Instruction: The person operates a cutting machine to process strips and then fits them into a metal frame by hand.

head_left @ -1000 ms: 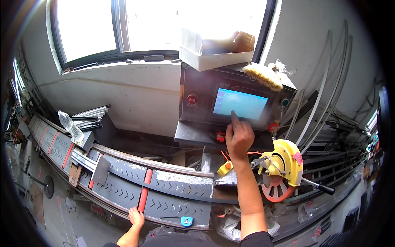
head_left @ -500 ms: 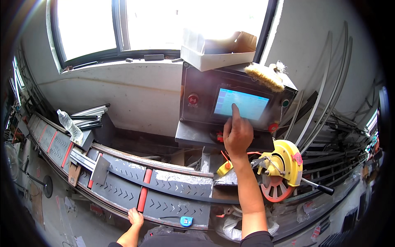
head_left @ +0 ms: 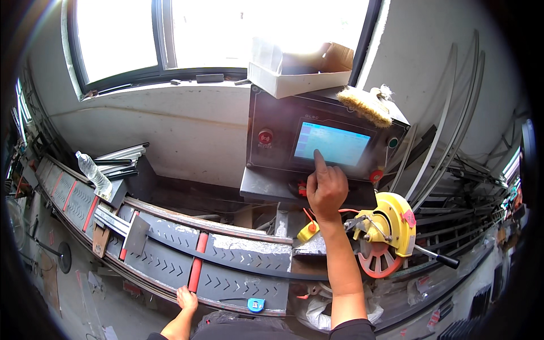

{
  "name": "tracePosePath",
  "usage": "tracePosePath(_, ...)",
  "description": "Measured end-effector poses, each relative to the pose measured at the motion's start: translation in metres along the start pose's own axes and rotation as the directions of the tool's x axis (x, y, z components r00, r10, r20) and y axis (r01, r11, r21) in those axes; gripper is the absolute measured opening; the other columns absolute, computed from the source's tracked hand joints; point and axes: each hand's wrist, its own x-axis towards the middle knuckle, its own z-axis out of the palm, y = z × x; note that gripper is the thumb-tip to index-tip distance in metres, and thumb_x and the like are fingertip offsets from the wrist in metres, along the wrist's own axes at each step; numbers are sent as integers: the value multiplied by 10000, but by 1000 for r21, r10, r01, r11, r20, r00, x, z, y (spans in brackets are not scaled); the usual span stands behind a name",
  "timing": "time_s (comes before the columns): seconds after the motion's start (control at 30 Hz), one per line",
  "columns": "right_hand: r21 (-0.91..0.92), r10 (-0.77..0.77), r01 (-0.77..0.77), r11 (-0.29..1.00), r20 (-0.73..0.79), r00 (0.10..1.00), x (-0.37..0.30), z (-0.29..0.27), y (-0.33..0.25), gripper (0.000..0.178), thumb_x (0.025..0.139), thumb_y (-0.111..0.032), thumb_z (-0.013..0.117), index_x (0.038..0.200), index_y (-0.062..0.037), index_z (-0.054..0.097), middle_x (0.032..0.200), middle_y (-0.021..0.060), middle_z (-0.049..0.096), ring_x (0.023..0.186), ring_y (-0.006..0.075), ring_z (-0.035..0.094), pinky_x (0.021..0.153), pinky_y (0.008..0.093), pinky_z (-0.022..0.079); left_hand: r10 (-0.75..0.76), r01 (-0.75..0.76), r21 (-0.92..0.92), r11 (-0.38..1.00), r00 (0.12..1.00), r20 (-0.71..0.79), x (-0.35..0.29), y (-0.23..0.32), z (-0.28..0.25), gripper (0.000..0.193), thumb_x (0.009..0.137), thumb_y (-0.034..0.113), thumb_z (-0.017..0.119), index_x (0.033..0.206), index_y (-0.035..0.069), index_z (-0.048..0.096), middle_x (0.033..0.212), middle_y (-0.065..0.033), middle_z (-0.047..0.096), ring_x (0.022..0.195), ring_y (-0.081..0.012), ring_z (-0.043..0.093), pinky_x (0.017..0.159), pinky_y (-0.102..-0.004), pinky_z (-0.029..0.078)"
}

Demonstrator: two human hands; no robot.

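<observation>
Screen: lit pale blue, set in the front of the dark control box (head_left: 272,110), beyond the right end of the surface (head_left: 241,283)
Screen panel, touch: right hand (head_left: 327,190) has its index finger over the screen (head_left: 343,141); can't tell if the tip makes contact
Right grip: index straight, other fingers folded in, nothing seen in it
Left hand: at the surface's near edge, beside the red strip (head_left: 197,263)
Left grip: fingers bent; can't tell how far closed or whether it has the edge
Near left: blue tape measure (head_left: 256,305) lies on the surface
Box top: white carton (head_left: 277,82), brush (head_left: 362,106)
Right: saw (head_left: 399,221), yellow guard
</observation>
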Motion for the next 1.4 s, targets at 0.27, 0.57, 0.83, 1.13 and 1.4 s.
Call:
tracePosePath(0.27,-1,14,-14,1000,8,1000,1,-1,0,612,703,-12,641,1309,-84,607,634,51,452,613,231,491,596,364,453,-7,8,-22,1000,1000,10,-2,0,1,307,781,112,667,1066,28,586,1099,-169,570,1127,-351,509,972,-455,433)
tracePosePath(0.57,75,27,-23,997,-49,998,0,-23,17,441,704,-31,615,1136,-46,700,622,71,457,593,256,490,585,379,450,-41,39,-43,998,999,-31,-2,1,-6,308,781,106,662,1068,18,591,1103,-167,579,1119,-350,516,969,-452,436)
tracePosePath(0.83,35,7,-7,999,-3,1000,-20,-32,45,427,673,-30,641,1094,-65,708,645,70,466,606,259,504,569,383,437,-143,143,2,990,989,-23,-6,-1,-2,216,813,73,599,1020,14,613,1098,-174,591,1090,-365,541,942,-460,456)
tracePosePath(1.13,89,65,-65,994,-7,998,-20,-29,49,419,694,-16,646,1108,-40,698,648,76,488,617,262,521,567,389,435,4,-15,-77,997,989,-148,7,19,-6,249,785,72,645,1023,16,600,1043,-174,586,1043,-356,545,912,-456,457)
tracePosePath(1.4,38,148,-145,989,-98,984,-22,-23,49,339,700,13,628,1025,-30,712,616,82,483,569,269,509,535,389,425,24,-33,-58,998,989,-143,1,14,-9,247,789,70,642,1027,16,602,1052,-172,585,1057,-355,541,921,-451,453)
